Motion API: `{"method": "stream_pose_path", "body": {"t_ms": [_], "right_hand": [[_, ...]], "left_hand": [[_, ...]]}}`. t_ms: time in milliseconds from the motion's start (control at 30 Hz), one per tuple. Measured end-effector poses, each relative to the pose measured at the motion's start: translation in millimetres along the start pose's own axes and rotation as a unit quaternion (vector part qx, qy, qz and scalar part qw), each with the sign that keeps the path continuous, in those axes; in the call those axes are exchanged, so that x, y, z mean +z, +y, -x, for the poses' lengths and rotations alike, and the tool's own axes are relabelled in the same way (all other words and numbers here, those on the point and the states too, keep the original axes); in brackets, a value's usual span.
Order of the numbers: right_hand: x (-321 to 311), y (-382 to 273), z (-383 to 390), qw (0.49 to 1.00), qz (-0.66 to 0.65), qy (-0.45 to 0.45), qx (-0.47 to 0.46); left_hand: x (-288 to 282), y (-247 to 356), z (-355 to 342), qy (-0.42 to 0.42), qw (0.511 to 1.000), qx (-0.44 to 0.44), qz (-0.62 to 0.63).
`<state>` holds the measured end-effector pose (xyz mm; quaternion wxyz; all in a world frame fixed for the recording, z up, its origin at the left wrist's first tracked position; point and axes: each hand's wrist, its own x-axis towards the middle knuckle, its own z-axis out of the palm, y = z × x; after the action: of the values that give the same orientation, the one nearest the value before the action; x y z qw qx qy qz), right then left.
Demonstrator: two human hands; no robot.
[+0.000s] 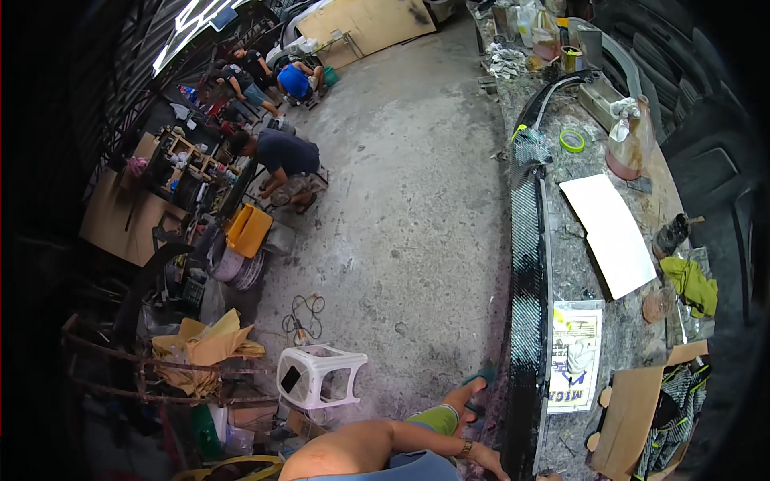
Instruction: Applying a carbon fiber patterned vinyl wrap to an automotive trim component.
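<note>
Along the near edge of the workbench lies a long black part with a woven carbon-fibre look (525, 297). My left hand (488, 460), with a watch on its wrist, reaches to the lower end of this strip at the bottom of the view. Its fingers are mostly cut off there, so their grip is hidden. Of my right hand (549, 478) only a sliver of skin shows at the lower edge, just right of the strip. Beside the strip lie a printed sheet (575, 353) and a blank white sheet (613, 236). Green tape (572, 141) sits farther up.
A cardboard box (630, 417) with patterned scraps stands at the bench's near right. Farther along are a stained jug (630, 144) and a green cloth (691, 286). A white stool (321, 377) bearing a phone stands left on the floor. Several people work at the far left.
</note>
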<state>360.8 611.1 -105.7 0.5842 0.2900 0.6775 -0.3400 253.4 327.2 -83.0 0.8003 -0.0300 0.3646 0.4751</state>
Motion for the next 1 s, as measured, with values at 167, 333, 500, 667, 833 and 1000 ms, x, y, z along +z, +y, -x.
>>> {"method": "stream_pose_path", "body": {"t_ms": [167, 333, 500, 667, 833, 1000], "right_hand": [[1, -13, 16, 0.998, -0.045, 0.041, 0.017], [-7, 15, -14, 0.996, -0.080, 0.000, 0.030], [-17, -28, 36, 0.990, -0.112, 0.038, 0.080], [-23, -15, 67, 0.946, 0.082, 0.263, -0.170], [-12, -31, 106, 0.922, 0.139, 0.351, -0.090], [3, -56, 115, 0.841, 0.006, 0.522, -0.142]], "left_hand": [[0, 1, 3, 0.005, 1.000, 0.001, 0.008], [-3, 0, 4, 0.034, 0.999, 0.017, -0.015], [-10, -7, -7, 0.038, 0.999, -0.003, 0.001], [5, 8, 10, 0.038, 0.999, 0.027, 0.025], [-2, -14, -4, 0.006, 0.995, 0.099, -0.034], [-37, -48, -43, 0.021, 0.959, 0.209, -0.189]]}}
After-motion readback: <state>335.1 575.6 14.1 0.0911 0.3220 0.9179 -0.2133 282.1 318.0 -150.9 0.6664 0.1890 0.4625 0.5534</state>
